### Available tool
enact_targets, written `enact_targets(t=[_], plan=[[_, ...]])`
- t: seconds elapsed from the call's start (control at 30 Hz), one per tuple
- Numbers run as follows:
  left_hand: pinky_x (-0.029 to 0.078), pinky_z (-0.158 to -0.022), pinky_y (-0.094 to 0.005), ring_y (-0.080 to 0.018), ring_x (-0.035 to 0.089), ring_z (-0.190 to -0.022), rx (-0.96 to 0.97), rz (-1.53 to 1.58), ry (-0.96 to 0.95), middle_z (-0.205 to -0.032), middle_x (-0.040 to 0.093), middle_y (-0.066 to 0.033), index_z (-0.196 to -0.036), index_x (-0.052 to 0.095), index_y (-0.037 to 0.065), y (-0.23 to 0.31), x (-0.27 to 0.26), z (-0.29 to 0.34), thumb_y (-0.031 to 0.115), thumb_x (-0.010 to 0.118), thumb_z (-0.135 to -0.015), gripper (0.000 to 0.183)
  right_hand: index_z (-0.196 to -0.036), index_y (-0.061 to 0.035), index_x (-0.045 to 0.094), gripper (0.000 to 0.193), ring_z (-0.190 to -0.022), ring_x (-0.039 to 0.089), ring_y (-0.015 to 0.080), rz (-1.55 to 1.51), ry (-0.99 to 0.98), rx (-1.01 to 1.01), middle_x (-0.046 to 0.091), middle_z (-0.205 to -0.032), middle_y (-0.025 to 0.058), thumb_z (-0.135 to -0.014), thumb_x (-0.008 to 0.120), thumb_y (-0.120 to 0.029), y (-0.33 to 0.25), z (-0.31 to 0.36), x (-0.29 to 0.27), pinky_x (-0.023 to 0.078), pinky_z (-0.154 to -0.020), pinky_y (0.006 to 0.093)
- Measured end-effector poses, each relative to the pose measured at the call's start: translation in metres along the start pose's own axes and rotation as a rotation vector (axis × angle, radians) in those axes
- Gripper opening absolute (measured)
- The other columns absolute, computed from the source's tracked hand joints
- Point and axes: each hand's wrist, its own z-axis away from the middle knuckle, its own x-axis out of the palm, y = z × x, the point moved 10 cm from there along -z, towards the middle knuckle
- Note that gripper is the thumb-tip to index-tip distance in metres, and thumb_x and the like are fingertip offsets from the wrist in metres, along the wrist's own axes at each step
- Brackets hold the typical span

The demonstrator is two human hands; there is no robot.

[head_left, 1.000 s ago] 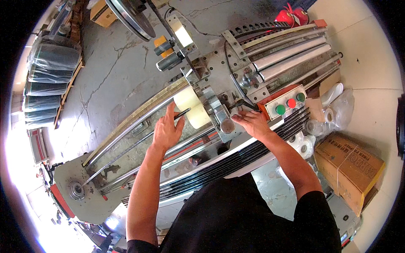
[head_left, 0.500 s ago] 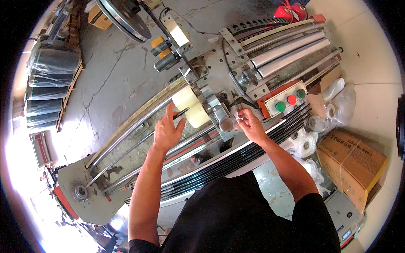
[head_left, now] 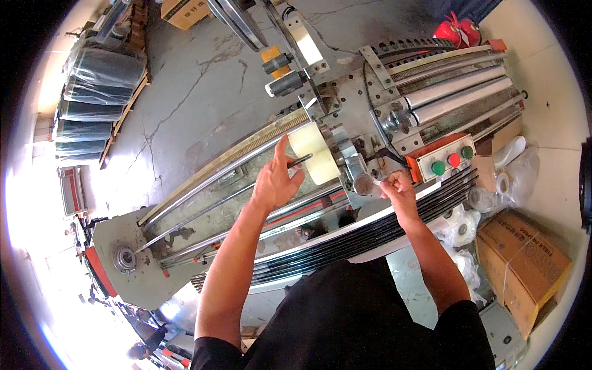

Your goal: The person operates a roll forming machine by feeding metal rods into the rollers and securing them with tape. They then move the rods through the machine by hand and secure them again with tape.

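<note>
My left hand (head_left: pixel 276 180) is open, index finger stretched up to the near side of a cream roller (head_left: pixel 316 152) and thumb apart. A thin metal rod (head_left: pixel 203 209) runs beneath this hand toward the roller. My right hand (head_left: pixel 399 190) is closed, its fingertips pinched beside a round metal knob (head_left: pixel 364 184) on the machine's carriage. A small pale piece shows at those fingertips, too small to name. Just beyond the right hand, a black lever handle (head_left: pixel 390 154) sticks out by the control box.
The control box (head_left: pixel 445 161) carries green and red buttons. Black rods (head_left: pixel 345 243) line the machine's near side. A carton (head_left: pixel 521 259) and plastic-wrapped rolls (head_left: pixel 462 225) stand at right; wrapped dark rolls (head_left: pixel 102 92) lie far left. Red fire extinguishers (head_left: pixel 456 31) stand far right.
The whole view has shifted, so the machine sits farther right and mostly lower. My right fingers have curled in more beside the knob; my left hand stays near the roller.
</note>
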Motion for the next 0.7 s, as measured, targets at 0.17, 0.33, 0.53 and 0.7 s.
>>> enact_targets(t=[0.17, 0.33, 0.53, 0.7], plan=[[0.057, -0.100, -0.0486, -0.0437, 0.075, -0.110, -0.056, 0.067, -0.105, -0.116, 0.079, -0.0227, -0.173, 0.012, 0.005, 0.004, -0.003, -0.018, 0.034, 0.075, -0.095, 0.104, -0.124, -0.0066, 0.056, 0.029, -0.097, 0.072, 0.0169, -0.067, 0.026, 0.056, 0.067, -0.112, 0.0079, -0.103, 0.075, -0.012, -0.022, 0.018, -0.001, 0.060, -0.081, 0.0321], [0.058, -0.094, -0.0487, -0.0409, 0.077, -0.103, -0.063, -0.029, -0.088, -0.105, 0.079, -0.0218, -0.172, 0.017, 0.005, 0.015, -0.004, -0.028, 0.049, 0.076, -0.096, 0.106, -0.146, -0.0050, 0.044, 0.049, -0.100, 0.079, 0.0276, -0.182, -0.041, 0.040, 0.069, -0.122, 0.0169, -0.105, 0.070, -0.008, -0.036, 0.040, 0.006, 0.063, -0.080, 0.0334], [0.059, -0.079, -0.0489, -0.0387, 0.077, -0.084, 0.017, -0.073, -0.017, -0.089, 0.077, -0.0181, -0.169, 0.028, 0.005, 0.019, -0.004, -0.032, 0.049, 0.073, -0.101, 0.092, -0.140, -0.0055, 0.049, 0.046, -0.082, 0.076, 0.0192, -0.048, -0.007, 0.142, 0.073, -0.115, 0.0121, -0.103, 0.076, -0.009, -0.044, 0.061, 0.010, 0.059, -0.072, 0.0294], [0.058, -0.071, -0.0421, -0.0292, 0.076, -0.073, 0.103, -0.097, 0.066, -0.081, 0.075, -0.0149, -0.169, 0.031, 0.006, 0.021, -0.003, -0.026, 0.040, 0.070, -0.106, 0.081, -0.135, -0.0029, 0.050, 0.044, -0.083, 0.075, 0.0169, -0.073, -0.005, 0.168, 0.074, -0.113, 0.0138, -0.101, 0.078, -0.007, -0.057, 0.069, 0.021, 0.063, -0.072, 0.0309]])
